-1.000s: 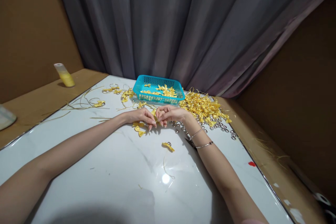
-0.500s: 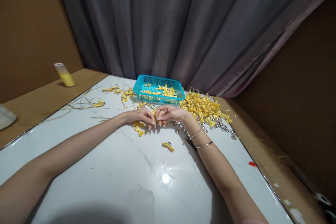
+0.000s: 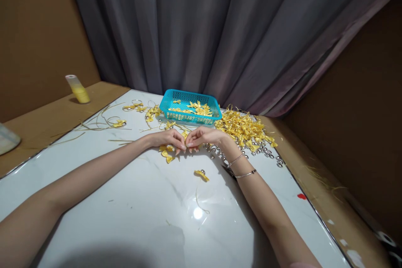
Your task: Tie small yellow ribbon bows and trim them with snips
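Observation:
Over the middle of the white table (image 3: pixel 125 209), my left hand (image 3: pixel 172 138) and my right hand (image 3: pixel 204 135) meet with fingertips pinched together. What they grip is too small and hidden to make out; a bit of yellow ribbon shows just behind the fingers. Several yellow ribbon bows (image 3: pixel 167 157) lie beneath my left hand. Nearer to me rests a single yellow bow (image 3: pixel 201 175) with a silver round piece against it and a thin gold tie trailing down. Small silver domed pieces (image 3: pixel 265 150) are scattered beside and under my right wrist.
Behind my hands stands a turquoise basket (image 3: pixel 163 102) with yellow bows inside. A heap of yellow bows (image 3: pixel 241 127) lies to its right. Gold ties (image 3: pixel 100 125) spread at the left. A dark object (image 3: pixel 228 171) sits partly under my right wrist. A bottle with yellow contents (image 3: pixel 78 90) stands far left.
My right hand's fingers have shifted slightly left and closed in against my left fingertips. Nothing on the table has visibly moved.

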A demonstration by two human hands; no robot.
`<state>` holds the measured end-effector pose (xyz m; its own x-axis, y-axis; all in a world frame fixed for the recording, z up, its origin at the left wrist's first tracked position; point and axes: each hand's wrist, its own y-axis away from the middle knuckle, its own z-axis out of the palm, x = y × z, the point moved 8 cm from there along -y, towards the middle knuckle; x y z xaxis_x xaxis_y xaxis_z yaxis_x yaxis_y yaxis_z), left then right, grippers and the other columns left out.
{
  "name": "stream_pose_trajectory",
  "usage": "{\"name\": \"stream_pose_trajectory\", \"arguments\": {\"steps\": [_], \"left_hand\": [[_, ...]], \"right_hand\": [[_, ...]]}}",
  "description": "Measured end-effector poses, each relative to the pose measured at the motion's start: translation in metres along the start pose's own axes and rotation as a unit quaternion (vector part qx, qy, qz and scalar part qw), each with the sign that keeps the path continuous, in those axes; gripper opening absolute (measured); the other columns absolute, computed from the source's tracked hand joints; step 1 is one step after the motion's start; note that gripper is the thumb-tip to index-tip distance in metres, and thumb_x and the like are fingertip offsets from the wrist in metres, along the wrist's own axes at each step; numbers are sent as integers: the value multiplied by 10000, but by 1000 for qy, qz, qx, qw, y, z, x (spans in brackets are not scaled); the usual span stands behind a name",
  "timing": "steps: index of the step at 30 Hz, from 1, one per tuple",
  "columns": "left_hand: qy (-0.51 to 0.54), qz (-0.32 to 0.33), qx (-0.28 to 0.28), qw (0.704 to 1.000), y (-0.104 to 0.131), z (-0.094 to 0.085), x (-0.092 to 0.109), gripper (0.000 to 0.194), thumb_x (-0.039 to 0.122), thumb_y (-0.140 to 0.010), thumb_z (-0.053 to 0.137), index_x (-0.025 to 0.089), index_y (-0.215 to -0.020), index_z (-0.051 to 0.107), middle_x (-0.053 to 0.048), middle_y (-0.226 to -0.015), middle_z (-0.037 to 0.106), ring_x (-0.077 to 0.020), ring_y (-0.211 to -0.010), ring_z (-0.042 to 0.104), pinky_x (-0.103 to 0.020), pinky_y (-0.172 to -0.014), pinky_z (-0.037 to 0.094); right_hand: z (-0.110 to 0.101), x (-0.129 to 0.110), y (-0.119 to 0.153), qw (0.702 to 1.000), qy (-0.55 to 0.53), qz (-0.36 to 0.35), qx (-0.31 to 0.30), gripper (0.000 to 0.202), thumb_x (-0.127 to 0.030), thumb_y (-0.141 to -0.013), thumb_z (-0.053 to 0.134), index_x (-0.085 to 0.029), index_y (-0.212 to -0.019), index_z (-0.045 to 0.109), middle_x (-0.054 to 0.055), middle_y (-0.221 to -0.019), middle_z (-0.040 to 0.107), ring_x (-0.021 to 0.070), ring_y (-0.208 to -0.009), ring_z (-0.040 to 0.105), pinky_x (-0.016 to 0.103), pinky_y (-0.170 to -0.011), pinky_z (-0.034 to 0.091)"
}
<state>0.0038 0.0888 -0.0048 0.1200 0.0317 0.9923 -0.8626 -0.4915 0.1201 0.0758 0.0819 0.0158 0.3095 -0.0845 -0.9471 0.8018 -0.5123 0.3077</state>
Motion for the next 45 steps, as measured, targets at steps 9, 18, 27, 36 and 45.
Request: {"name": "stream_pose_trajectory", "arguments": {"steps": [9,18,27,36,45], "left_hand": [[-5,3,-14,1000,1,3,3,133,237,-691,701,111,-648,707,-39,-567,653,-115,-559,572,-212,-587,436],[24,17,-26,999,-2,2,-1,293,333,-782,580,80,-747,724,-81,-585,673,-138,-517,589,-248,-592,470],[24,9,-19,999,0,0,-2,159,243,-745,656,100,-754,724,-65,-602,682,-130,-568,617,-211,-591,465],[23,1,-13,1000,0,1,-3,158,245,-739,661,101,-735,726,-66,-600,681,-125,-549,612,-206,-566,467],[15,0,-9,1000,0,1,-1,154,236,-744,666,101,-760,739,-78,-635,698,-130,-565,610,-222,-589,474]], "right_hand": [[0,-1,0,1000,28,9,2,191,-247,-674,722,-104,-794,683,8,-642,659,89,-577,588,206,-554,464],[-5,3,-2,1000,19,3,6,230,-280,-652,739,-108,-790,676,15,-664,674,90,-573,595,221,-577,484],[-3,1,1,1000,12,16,3,310,-332,-637,758,-98,-826,685,47,-708,699,98,-586,616,220,-580,505],[0,-4,5,999,-19,24,9,306,-272,-645,761,-101,-861,630,62,-741,711,111,-615,635,241,-615,523],[-2,-4,5,999,-39,14,7,338,-258,-613,787,-114,-846,589,62,-747,703,116,-617,641,248,-616,519]]}}
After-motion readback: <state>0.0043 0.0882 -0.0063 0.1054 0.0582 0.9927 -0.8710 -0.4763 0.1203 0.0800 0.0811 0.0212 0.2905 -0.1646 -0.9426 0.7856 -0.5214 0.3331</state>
